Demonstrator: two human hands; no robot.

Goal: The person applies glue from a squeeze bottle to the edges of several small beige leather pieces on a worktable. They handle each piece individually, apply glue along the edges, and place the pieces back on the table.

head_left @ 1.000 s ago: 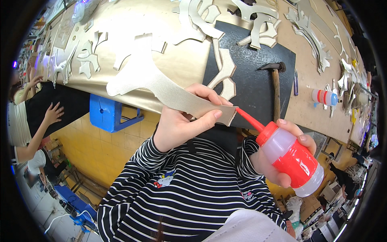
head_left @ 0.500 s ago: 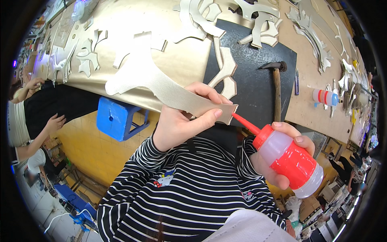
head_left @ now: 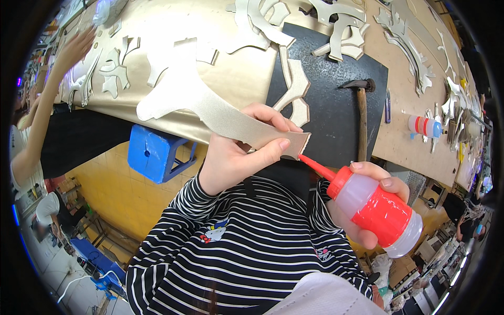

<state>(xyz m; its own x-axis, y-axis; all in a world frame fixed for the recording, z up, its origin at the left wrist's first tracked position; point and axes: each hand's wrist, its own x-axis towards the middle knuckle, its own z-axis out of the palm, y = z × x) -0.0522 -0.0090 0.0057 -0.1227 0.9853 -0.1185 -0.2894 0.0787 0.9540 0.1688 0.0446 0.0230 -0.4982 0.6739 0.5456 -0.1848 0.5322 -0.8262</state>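
Observation:
My left hand (head_left: 236,160) pinches the narrow end of a large, curved off-white shoe upper piece (head_left: 223,115), thumb on top and fingers behind. The piece stretches away to the upper left, where glare washes out its surface. In my right hand (head_left: 375,184) is a squeeze bottle (head_left: 380,215) with a red cap, a red band and a clear base. The long red nozzle (head_left: 315,167) points up and left. Its tip meets the lower corner of the piece's end edge. Whether liquid comes out is too small to tell.
A hammer (head_left: 361,115) lies on a black board (head_left: 323,84) beyond my hands, among several off-white cut pieces (head_left: 296,86). Farther right are a blue pen (head_left: 387,107) and another red-banded bottle (head_left: 424,126). A blue stool (head_left: 149,152) stands left; a co-worker's arm (head_left: 50,94) reaches over the table.
The nozzle tip has moved down along the end edge of the piece to its lower corner. At the left, the co-worker's arm has swung up over the table.

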